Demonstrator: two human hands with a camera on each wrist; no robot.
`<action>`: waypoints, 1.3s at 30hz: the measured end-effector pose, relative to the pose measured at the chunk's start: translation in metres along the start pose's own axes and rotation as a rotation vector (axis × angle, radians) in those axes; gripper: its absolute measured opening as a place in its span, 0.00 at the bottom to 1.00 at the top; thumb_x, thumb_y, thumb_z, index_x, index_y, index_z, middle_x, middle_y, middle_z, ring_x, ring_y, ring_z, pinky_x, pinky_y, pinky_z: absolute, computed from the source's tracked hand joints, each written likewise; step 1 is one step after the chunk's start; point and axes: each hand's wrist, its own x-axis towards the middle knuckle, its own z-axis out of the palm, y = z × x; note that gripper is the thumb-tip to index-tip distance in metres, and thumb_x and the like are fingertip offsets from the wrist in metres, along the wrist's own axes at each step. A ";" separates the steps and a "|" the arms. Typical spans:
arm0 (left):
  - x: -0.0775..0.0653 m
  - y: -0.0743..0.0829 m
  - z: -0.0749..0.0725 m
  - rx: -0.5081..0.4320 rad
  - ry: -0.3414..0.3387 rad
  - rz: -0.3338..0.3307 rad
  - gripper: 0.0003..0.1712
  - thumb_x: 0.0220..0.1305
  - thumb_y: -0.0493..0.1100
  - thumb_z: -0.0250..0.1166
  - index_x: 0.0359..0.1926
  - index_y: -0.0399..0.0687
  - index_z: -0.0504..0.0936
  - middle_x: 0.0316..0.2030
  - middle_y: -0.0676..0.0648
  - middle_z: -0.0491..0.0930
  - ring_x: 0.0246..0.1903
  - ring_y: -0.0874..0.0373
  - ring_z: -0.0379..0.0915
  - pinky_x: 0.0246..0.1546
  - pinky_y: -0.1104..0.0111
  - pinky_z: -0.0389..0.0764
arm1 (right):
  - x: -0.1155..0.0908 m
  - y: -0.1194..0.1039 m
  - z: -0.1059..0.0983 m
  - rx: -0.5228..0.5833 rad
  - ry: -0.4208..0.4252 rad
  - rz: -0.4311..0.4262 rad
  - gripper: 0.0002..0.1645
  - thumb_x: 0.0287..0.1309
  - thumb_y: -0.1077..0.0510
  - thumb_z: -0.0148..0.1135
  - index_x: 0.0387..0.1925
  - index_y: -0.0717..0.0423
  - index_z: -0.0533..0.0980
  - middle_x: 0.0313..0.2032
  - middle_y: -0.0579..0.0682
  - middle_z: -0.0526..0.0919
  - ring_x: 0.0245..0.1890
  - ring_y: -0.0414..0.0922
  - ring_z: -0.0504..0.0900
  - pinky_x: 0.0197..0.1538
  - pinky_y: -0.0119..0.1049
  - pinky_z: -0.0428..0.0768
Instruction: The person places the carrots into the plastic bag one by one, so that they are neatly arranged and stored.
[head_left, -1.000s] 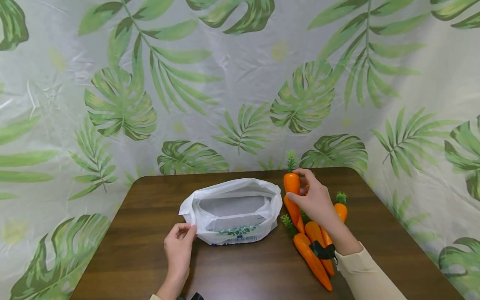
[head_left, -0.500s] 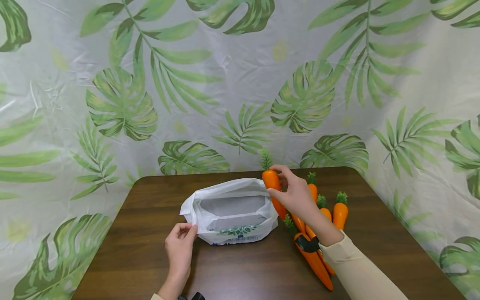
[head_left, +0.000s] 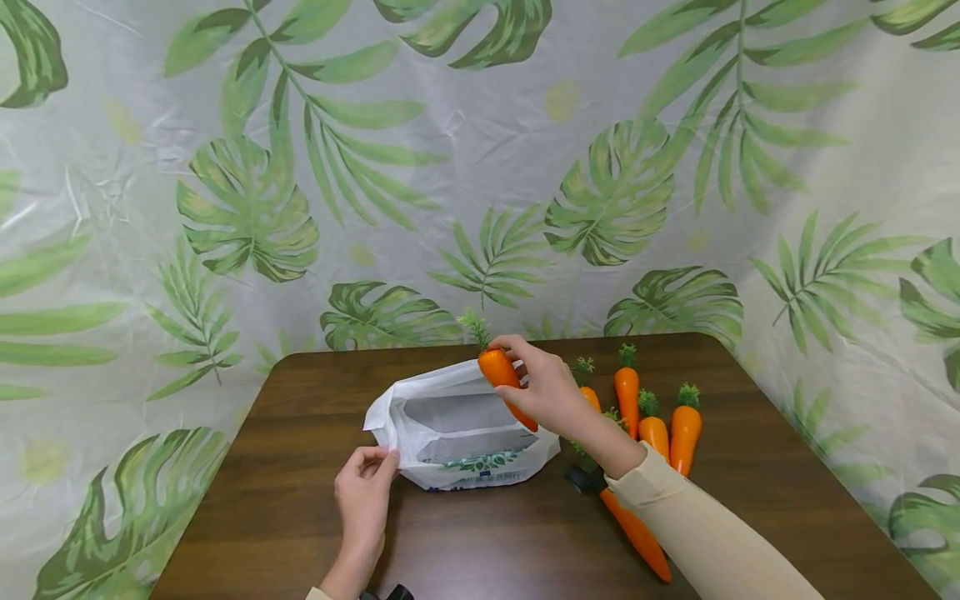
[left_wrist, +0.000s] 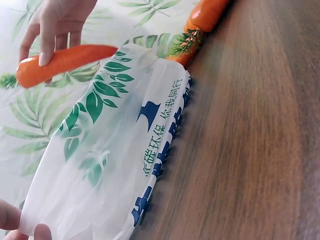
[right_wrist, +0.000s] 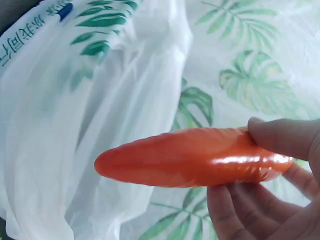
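In the head view a carrot (head_left: pixel 497 367) with a green leafy top hangs tilted over the mouth of a white plastic bag (head_left: pixel 480 477), its tip pointing down and to the right. My right hand (head_left: pixel 546 387) grips it near the thick end, thumb on one side and fingers on the other, as the right wrist view of the carrot (right_wrist: pixel 190 157) also shows. The bag stands open on the table, printed with green leaves and blue marks. At the bag's near left rim, my left hand (head_left: pixel 365 487) pinches the plastic between thumb and fingers.
To the right of the bag several more carrots (head_left: pixel 685 435) lie on the brown wooden table (head_left: pixel 300 433), partly hidden under my right forearm. One carrot (head_left: pixel 637 537) points toward the table's front. Behind the table hangs a leaf-patterned sheet (head_left: pixel 495 167).
My right hand has carried the carrot left from the pile to above the bag's mouth, and the carrot has tilted. The left hand keeps its place on the rim.
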 end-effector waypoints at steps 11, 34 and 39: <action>0.001 0.000 0.000 0.004 0.006 0.006 0.11 0.60 0.33 0.73 0.37 0.29 0.81 0.35 0.38 0.80 0.34 0.59 0.82 0.38 0.64 0.87 | 0.006 0.000 0.031 -0.165 -0.165 -0.048 0.39 0.54 0.57 0.77 0.64 0.40 0.69 0.51 0.43 0.82 0.41 0.39 0.82 0.43 0.35 0.82; 0.000 -0.002 0.002 0.033 0.025 0.043 0.07 0.59 0.30 0.72 0.35 0.30 0.81 0.32 0.40 0.81 0.32 0.61 0.81 0.35 0.69 0.86 | -0.001 0.014 0.063 -0.295 -0.504 -0.126 0.34 0.48 0.64 0.78 0.58 0.45 0.78 0.46 0.44 0.84 0.41 0.42 0.80 0.45 0.36 0.81; -0.001 -0.001 0.002 0.054 0.030 0.052 0.08 0.59 0.32 0.73 0.34 0.31 0.81 0.32 0.40 0.81 0.32 0.61 0.81 0.34 0.73 0.85 | 0.001 0.018 0.069 -0.284 -0.556 -0.168 0.30 0.49 0.65 0.77 0.56 0.47 0.81 0.46 0.44 0.85 0.41 0.44 0.82 0.43 0.34 0.81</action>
